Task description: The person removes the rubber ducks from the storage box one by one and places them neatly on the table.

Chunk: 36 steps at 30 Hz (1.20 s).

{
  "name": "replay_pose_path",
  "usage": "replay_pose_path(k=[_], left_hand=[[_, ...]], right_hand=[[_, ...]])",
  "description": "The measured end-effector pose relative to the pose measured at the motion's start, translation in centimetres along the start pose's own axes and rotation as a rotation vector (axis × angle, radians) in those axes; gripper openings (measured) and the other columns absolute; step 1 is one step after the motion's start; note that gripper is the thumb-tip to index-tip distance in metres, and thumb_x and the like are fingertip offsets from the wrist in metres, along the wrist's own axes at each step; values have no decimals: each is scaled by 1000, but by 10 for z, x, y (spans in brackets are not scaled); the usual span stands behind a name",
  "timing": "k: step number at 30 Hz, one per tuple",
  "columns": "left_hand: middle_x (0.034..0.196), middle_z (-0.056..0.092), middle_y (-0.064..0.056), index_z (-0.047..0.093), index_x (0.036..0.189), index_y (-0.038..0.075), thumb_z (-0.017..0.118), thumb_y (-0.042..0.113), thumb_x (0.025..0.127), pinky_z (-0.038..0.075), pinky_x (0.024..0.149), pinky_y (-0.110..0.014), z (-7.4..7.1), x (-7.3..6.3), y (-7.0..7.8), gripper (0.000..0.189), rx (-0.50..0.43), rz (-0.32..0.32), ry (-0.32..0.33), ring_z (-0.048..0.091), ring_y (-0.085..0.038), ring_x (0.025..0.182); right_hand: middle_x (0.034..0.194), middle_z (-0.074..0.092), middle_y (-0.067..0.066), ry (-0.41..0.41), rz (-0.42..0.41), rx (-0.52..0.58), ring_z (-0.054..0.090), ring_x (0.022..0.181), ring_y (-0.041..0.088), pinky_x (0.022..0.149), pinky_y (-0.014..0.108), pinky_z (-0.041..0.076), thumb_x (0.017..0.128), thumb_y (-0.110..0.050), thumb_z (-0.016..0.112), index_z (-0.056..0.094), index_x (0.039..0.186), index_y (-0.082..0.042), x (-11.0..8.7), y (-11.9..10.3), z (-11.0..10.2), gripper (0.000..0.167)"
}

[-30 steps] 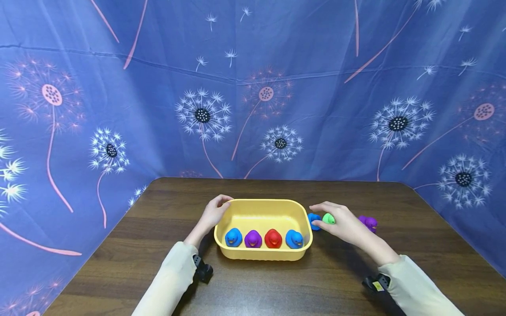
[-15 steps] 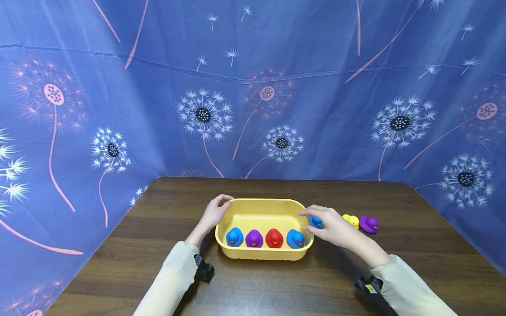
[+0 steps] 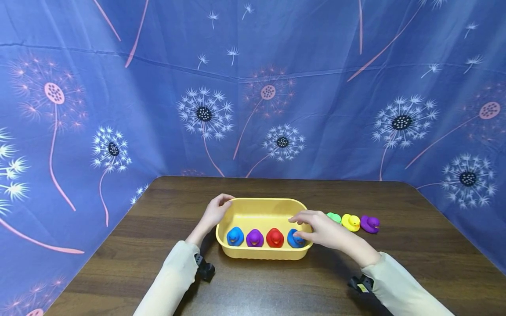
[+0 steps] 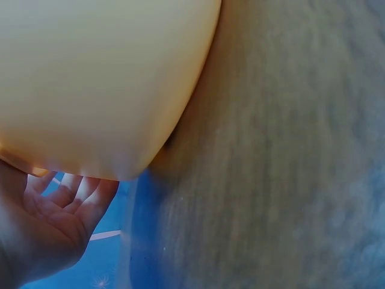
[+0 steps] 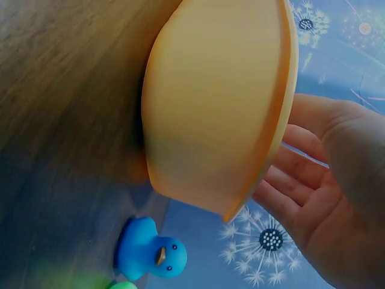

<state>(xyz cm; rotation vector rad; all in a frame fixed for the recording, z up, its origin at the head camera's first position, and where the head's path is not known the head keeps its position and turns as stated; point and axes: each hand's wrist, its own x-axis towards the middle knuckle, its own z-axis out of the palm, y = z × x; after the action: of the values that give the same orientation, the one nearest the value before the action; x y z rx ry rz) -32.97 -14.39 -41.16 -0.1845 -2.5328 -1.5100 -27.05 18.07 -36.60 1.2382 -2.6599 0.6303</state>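
Note:
A yellow plastic tub [image 3: 261, 253] stands mid-table with toy ducks in a row along its near side: a blue duck [image 3: 235, 236], a purple duck [image 3: 254, 238], a red duck [image 3: 275, 238] and another blue duck [image 3: 294, 238]. My left hand [image 3: 215, 212] holds the tub's left rim near the back corner, thumb on top. My right hand [image 3: 322, 229] reaches over the right rim, fingers spread apart above the last blue duck and partly covering it. Its fingers [image 5: 295, 183] pass behind the rim in the right wrist view; nothing held is visible.
Outside the tub on the right lie a green duck [image 3: 334, 217], a yellow duck [image 3: 351, 222] and a purple duck [image 3: 370, 224]. One more blue duck [image 5: 144, 250] shows there in the right wrist view. A blue dandelion-print cloth [image 3: 253, 109] hangs behind the wooden table [image 3: 178, 193].
My right hand has moved left from above the loose ducks to over the tub's right end, uncovering the yellow duck and hiding the loose blue one. My left hand stays on the rim.

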Motion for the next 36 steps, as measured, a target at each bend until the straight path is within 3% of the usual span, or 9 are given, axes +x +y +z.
replay_pose_path(k=[10, 21, 36], left_hand=[[103, 65, -12, 64, 109, 6, 54, 14, 94, 46, 77, -30, 1, 0, 1, 21, -5, -1, 1, 59, -22, 92], [103, 65, -12, 64, 109, 7, 54, 14, 94, 46, 76, -29, 1, 0, 2, 20, -13, -5, -6, 58, -21, 91], [102, 65, -13, 64, 109, 4, 53, 14, 94, 46, 77, -31, 0, -2, 1, 21, -13, 7, -1, 58, -22, 91]], right_hand=[[101, 67, 10, -130, 24, -19, 64, 86, 21, 74, 29, 52, 77, -19, 76, 66, 107, 1, 7, -3, 2, 37], [97, 67, 8, -226, 117, 19, 63, 88, 21, 78, 33, 53, 71, -10, 79, 65, 107, 2, 13, -9, -2, 41], [93, 67, 2, -170, 96, 7, 62, 85, 19, 77, 32, 52, 73, -13, 79, 67, 101, -3, 14, -4, 6, 31]])
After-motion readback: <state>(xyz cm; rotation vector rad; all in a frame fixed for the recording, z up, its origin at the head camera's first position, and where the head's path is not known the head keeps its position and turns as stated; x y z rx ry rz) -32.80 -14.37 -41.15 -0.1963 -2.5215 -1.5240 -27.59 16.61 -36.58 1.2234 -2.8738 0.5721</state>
